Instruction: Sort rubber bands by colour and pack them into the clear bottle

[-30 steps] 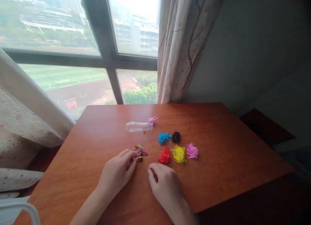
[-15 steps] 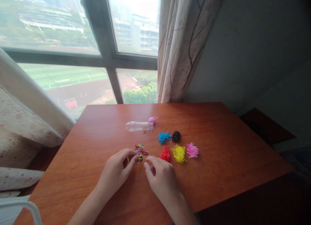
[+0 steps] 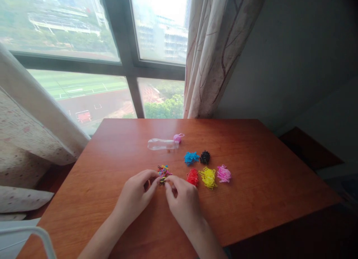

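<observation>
The left hand (image 3: 138,192) and right hand (image 3: 184,200) are flanking the mixed bands (image 3: 164,172) closely; a bottle (image 3: 161,144) is lying far behind.

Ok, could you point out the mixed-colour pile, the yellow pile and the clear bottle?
Mixed-colour pile (image 3: 164,172): head view, on its exposed upper strands.
Yellow pile (image 3: 208,178): head view, on the middle of the heap.
Clear bottle (image 3: 162,144): head view, on the side of its body.

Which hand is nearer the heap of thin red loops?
Right. The right hand is just front-left of the red loops; the left hand is farther left.
</observation>
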`<move>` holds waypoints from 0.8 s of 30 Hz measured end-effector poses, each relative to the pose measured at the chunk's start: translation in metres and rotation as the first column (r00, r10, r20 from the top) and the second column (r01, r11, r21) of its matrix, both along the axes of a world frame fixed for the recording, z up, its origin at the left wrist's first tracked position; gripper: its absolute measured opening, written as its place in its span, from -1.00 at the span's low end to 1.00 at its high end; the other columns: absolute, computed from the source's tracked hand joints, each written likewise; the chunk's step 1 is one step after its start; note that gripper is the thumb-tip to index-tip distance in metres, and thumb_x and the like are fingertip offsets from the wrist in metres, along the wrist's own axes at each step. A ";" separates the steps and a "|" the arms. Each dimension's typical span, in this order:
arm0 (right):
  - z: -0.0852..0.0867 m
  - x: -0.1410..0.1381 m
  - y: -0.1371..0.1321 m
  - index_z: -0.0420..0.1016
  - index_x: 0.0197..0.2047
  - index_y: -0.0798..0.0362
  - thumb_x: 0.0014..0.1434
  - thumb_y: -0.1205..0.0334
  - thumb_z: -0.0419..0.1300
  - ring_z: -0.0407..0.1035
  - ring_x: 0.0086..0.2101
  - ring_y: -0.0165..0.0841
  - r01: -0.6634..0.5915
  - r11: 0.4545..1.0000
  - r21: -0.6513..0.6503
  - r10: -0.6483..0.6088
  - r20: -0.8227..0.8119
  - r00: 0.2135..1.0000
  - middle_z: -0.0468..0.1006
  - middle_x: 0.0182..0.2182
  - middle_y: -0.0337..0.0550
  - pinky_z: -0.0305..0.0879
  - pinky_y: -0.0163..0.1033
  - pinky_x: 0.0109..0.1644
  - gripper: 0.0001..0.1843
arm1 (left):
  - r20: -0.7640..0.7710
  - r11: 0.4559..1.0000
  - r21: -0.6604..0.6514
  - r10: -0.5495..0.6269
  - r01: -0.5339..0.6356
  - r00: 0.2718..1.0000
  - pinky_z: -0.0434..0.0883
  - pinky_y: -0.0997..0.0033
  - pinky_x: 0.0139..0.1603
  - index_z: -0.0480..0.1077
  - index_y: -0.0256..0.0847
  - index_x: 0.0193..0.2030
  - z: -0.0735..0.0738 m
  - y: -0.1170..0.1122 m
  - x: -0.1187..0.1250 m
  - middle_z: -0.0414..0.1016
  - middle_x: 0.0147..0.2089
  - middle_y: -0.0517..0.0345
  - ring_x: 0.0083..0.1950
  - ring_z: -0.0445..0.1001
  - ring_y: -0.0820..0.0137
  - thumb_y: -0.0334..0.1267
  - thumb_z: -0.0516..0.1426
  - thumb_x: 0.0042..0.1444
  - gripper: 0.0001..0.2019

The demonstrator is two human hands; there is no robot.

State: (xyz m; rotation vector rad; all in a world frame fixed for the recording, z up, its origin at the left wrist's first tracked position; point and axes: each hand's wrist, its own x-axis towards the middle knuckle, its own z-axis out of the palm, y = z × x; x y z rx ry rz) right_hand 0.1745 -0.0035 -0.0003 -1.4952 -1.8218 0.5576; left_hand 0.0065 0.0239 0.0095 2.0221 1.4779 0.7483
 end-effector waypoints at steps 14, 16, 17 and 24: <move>-0.001 0.004 0.002 0.51 -0.13 -0.01 0.23 0.39 0.13 0.48 -0.37 -0.33 -0.062 0.994 0.092 0.053 0.101 0.994 0.61 -0.38 -0.23 0.18 -0.33 -0.30 -0.80 | 0.119 0.995 -0.085 -0.036 0.046 0.992 0.28 0.50 -0.40 0.47 -0.23 -0.34 0.009 0.000 0.002 0.45 -0.47 0.21 -0.46 0.33 0.45 -0.15 0.06 0.22 -0.76; -0.001 0.004 0.002 0.52 -0.19 -0.01 0.24 0.38 0.13 0.47 -0.37 -0.33 -0.064 0.992 0.110 0.052 0.108 0.993 0.59 -0.40 -0.23 0.18 -0.32 -0.30 -0.84 | 0.132 0.993 -0.103 -0.040 0.053 0.990 0.28 0.49 -0.40 0.47 -0.23 -0.33 0.009 0.000 0.001 0.45 -0.47 0.21 -0.46 0.33 0.45 -0.14 0.06 0.22 -0.75; -0.001 0.005 0.002 0.52 -0.22 -0.01 0.25 0.37 0.13 0.47 -0.37 -0.33 -0.064 0.991 0.118 0.051 0.109 0.993 0.59 -0.40 -0.22 0.18 -0.32 -0.30 -0.85 | 0.135 0.992 -0.112 -0.045 0.060 0.990 0.28 0.49 -0.40 0.47 -0.23 -0.32 0.010 0.000 0.001 0.45 -0.47 0.20 -0.45 0.33 0.44 -0.14 0.06 0.22 -0.75; 0.006 0.020 -0.003 0.53 -0.23 0.01 0.29 0.33 0.10 0.44 -0.42 -0.35 0.002 0.988 0.154 -0.011 0.060 0.998 0.58 -0.44 -0.21 0.21 -0.32 -0.29 -0.83 | 0.137 0.988 -0.132 -0.067 0.085 0.988 0.26 0.49 -0.41 0.49 -0.23 -0.31 0.011 -0.001 0.001 0.47 -0.46 0.19 -0.45 0.34 0.43 -0.13 0.06 0.23 -0.74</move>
